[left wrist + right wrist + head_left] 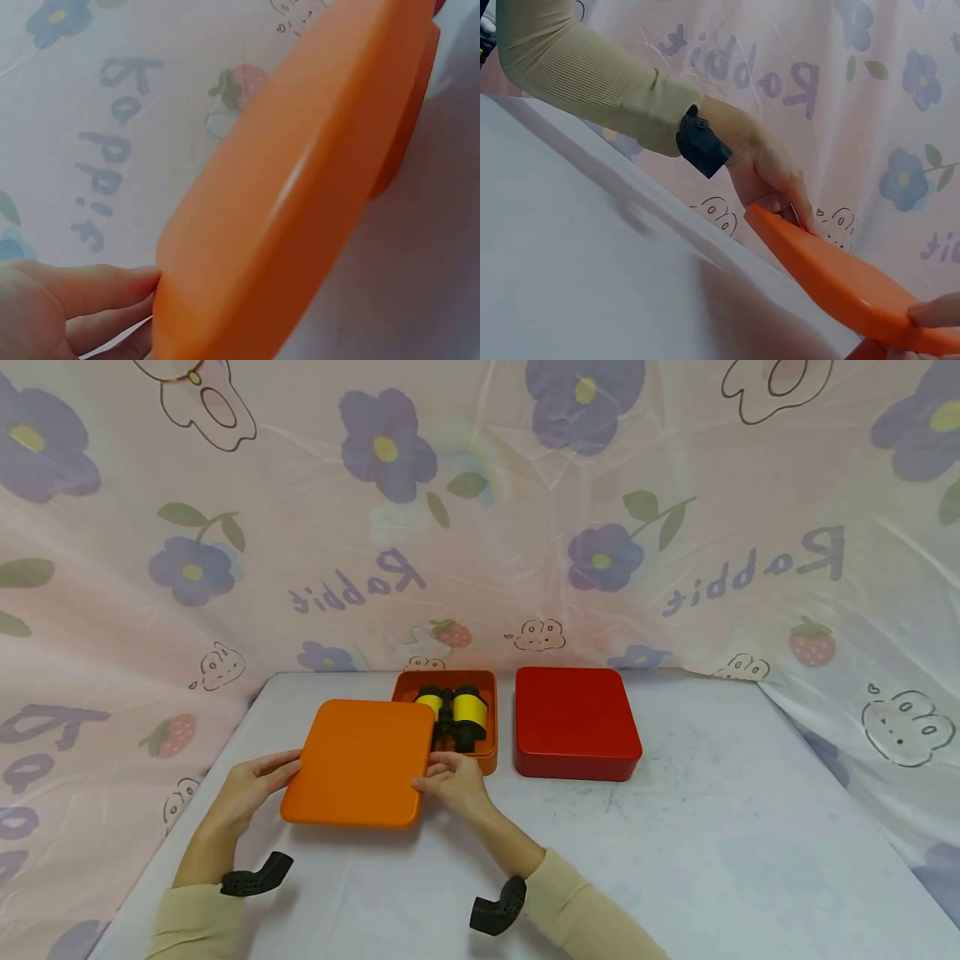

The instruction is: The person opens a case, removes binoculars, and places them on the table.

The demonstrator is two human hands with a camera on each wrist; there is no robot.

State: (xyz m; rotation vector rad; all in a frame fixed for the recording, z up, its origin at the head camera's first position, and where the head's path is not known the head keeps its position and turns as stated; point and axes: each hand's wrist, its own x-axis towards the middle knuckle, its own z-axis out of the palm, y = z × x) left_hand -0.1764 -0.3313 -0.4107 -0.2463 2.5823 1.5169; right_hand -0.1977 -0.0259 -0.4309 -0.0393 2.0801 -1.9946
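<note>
An orange square lid (358, 763) is held up off the table between both hands, partly covering the open orange box (487, 760) behind it in the head view. My left hand (246, 787) grips the lid's left edge; in the left wrist view its fingers (105, 289) meet the lid's side. At the lid's right edge, my right hand (459, 783) pinches it with thumb and fingers. Inside the box lies a pair of black and yellow binoculars (469, 710), its left part hidden by the lid.
A closed red box (573, 714) stands right of the orange box. The white table (720, 827) ends at a patterned cloth (495, 560) hanging behind. Each wrist carries a black camera mount, one (257, 875) on the left and one (498, 907) on the right.
</note>
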